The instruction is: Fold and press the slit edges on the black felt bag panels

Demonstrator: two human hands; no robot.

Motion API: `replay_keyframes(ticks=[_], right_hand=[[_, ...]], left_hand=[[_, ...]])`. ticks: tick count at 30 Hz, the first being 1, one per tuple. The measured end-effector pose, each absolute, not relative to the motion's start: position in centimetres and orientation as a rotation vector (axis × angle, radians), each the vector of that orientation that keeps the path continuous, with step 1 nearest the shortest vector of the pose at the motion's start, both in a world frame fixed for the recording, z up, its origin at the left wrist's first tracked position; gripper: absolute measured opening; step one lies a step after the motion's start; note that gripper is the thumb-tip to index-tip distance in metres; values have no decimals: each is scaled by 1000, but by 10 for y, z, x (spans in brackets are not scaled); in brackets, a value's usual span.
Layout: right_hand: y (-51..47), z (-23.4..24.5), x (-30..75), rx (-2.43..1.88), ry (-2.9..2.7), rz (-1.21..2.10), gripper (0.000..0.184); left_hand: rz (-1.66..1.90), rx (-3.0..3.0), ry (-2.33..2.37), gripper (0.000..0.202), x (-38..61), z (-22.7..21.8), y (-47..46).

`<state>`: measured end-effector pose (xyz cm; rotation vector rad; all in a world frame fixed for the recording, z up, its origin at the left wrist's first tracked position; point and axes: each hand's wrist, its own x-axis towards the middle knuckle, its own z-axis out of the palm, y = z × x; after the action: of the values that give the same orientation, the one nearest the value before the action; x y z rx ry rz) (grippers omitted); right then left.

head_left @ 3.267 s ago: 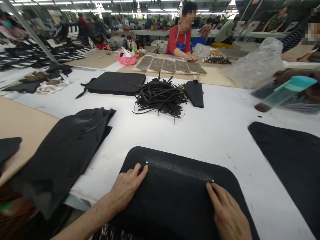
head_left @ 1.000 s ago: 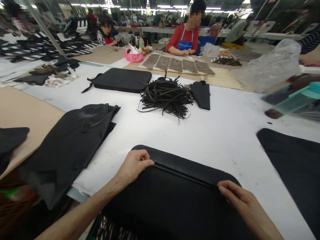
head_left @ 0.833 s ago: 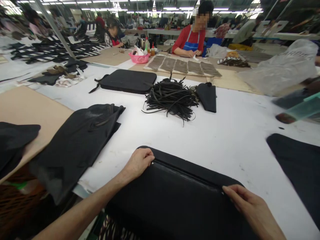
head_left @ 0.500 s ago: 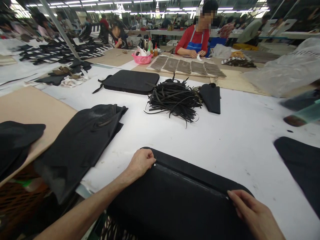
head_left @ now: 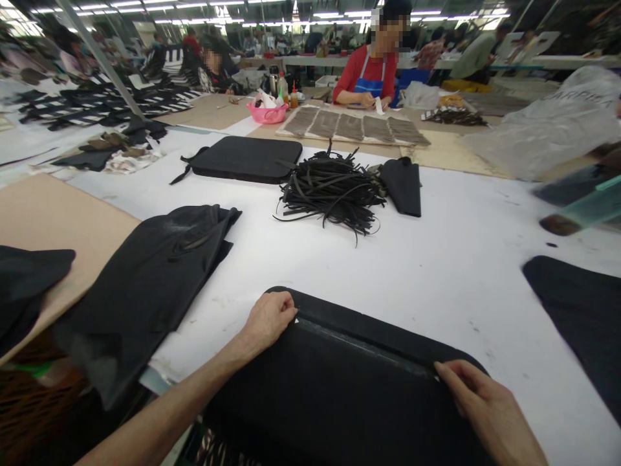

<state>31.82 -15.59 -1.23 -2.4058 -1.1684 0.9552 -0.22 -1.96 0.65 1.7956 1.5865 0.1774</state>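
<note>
In the head view a black panel with rounded corners [head_left: 349, 388] lies at the near edge of the white table. A raised strip or fold runs along its far side, with a pale line beside it and a small white mark near each hand. My left hand [head_left: 272, 320] pinches the panel's fold near the far left corner, fingers closed. Toward the right end of the same line, my right hand [head_left: 478, 395] is closed with thumb and forefinger together on the panel. Both forearms reach in from the bottom of the view.
Beyond the panel lie a heap of thin black strips [head_left: 332, 188], a stack of black panels [head_left: 247, 158] and a folded black piece [head_left: 402, 188]. Black fabric [head_left: 165, 265] hangs off the table at left. Another black piece [head_left: 582, 317] is at right. A co-worker in red [head_left: 363, 77] works across the table.
The whole view has shifted slightly, so the table's things sit a little further left. Both hands keep their places on the black panel.
</note>
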Motion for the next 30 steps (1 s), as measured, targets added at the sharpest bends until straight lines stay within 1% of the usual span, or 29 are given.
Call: replay_keyframes(ticks=[9, 12, 14, 17, 20, 22, 25, 27, 30], right_hand=[[-153, -3, 310, -2357, -1164, 917, 38], [-153, -4, 310, -2357, -1142, 912, 36], [-153, -6, 310, -2358, -1135, 888, 34], [-154, -8, 309, -2346, -1152, 827, 33], [-154, -8, 308, -2375, -1180, 786, 32], [-154, -8, 307, -2425, -1183, 776, 32], [-155, -8, 306, -2458, -1196, 758, 31], [-155, -8, 305, -2445, -1225, 732, 30], [-154, -8, 303, -2445, -1237, 690, 28]], left_hand=[[87, 1924, 1612, 13, 0, 6, -21], [66, 1972, 1630, 9, 1, 9, -23], [-12, 2052, 1687, 6, 3, 10, -28], [-124, 2322, 1722, 13, 7, 9, -36], [-49, 2701, 1417, 23, 9, 2, -43], [-45, 2844, 1192, 25, 7, -3, -46], [-130, 2952, 1093, 28, 4, -7, -49], [-185, 3022, 1080, 36, 3, -6, -53], [-247, 3115, 1083, 55, 4, -4, -62]])
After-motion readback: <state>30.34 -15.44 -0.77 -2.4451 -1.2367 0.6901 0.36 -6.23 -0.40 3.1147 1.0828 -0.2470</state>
